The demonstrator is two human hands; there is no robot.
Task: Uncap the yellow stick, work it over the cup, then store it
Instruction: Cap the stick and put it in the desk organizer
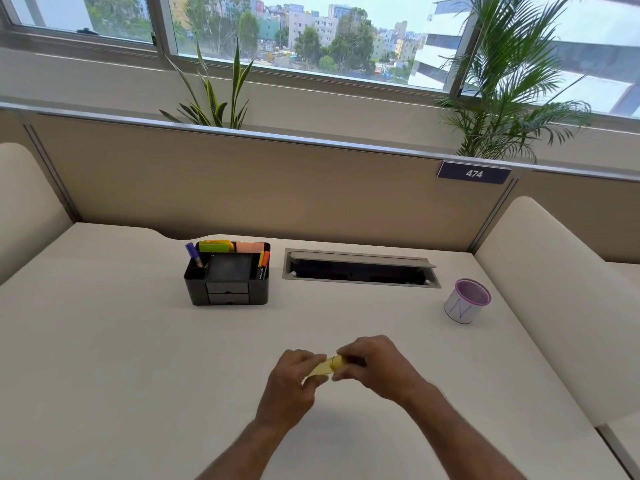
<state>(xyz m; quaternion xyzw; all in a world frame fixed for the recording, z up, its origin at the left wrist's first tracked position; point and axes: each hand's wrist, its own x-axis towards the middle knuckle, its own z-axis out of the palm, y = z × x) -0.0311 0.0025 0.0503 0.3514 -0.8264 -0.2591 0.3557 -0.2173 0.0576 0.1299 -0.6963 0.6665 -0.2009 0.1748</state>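
Observation:
I hold a short yellow stick [325, 366] between both hands above the near middle of the white desk. My left hand [292, 382] grips its lower left end. My right hand [372, 365] is closed around its upper right end, which the fingers hide. Whether the cap is on I cannot tell. The cup [465, 301] stands far to the right on the desk, white with a blue scribble and a pink mesh rim, well apart from both hands.
A black desk organiser [227, 275] with markers and sticky notes stands at the back middle. To its right lies an open cable tray [360, 270] set into the desk. A padded partition closes the back, and cream panels flank both sides.

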